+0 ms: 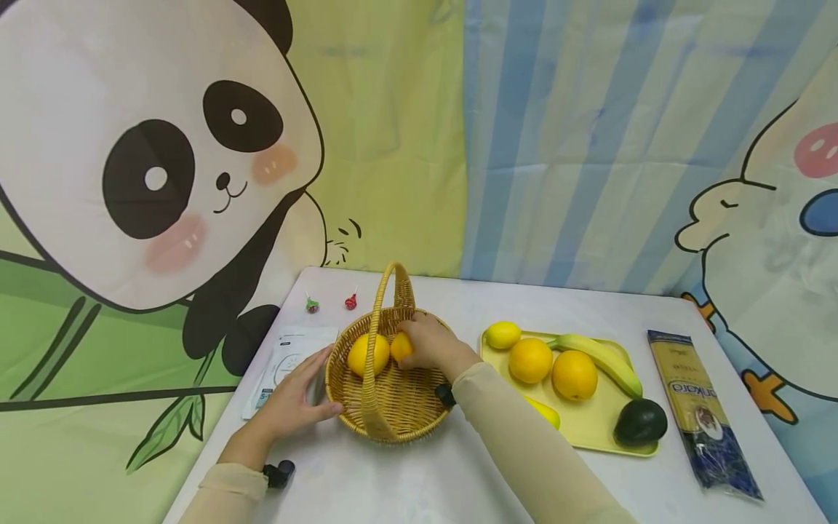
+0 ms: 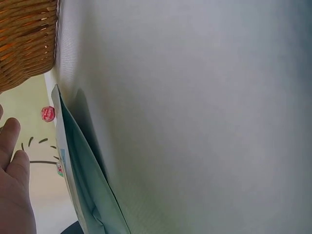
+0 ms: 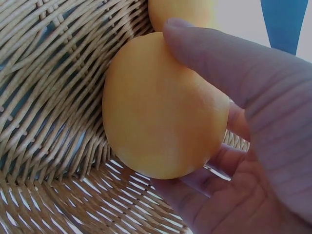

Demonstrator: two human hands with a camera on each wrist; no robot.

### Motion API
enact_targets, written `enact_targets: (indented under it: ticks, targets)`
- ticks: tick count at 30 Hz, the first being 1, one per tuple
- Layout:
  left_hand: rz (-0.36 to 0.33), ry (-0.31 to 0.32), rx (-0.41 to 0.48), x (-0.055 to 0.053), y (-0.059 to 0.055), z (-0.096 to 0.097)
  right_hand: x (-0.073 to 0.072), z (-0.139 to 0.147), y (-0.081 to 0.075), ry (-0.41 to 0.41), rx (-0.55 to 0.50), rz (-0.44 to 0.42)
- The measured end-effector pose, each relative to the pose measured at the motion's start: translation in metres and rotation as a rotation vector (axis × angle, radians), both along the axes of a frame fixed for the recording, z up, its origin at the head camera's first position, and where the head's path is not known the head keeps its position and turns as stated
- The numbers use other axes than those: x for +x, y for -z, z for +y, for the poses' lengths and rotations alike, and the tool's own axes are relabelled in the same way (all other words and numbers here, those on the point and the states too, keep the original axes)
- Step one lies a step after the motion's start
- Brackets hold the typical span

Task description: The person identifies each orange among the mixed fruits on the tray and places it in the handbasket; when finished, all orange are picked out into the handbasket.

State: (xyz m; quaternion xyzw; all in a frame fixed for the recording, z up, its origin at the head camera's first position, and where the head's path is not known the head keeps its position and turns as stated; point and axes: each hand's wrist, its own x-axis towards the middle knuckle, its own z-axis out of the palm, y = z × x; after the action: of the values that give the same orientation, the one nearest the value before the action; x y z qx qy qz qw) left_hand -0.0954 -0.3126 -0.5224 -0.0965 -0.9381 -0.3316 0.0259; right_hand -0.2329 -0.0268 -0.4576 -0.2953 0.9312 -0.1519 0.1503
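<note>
Our right hand grips 1 yellow fruit inside the basket, beside another. Our left hand, fingers straight, braces the rim. We should lower gently, then release.

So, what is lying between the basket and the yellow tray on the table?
In the head view the right forearm crosses that stretch, between the wicker basket and the yellow tray; otherwise only bare white table shows.
</note>
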Motion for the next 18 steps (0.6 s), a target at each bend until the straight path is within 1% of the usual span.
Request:
enact_targets:
  ticks: [5,9,12,18]
  targets:
    - [0.007,0.005,0.004,0.000,0.000,0.001,0.000,0.000,0.000,-0.007,0.007,0.020]
    - [0.002,0.004,-0.002,0.000,0.000,0.001,0.001,0.002,-0.004,-0.006,-0.016,0.012]
    - [-0.004,0.001,-0.010,0.000,0.000,0.001,0.002,0.004,-0.009,-0.008,-0.033,0.008]
    - [-0.008,-0.002,-0.005,0.001,-0.002,0.001,0.004,0.007,-0.025,-0.018,-0.048,0.045]
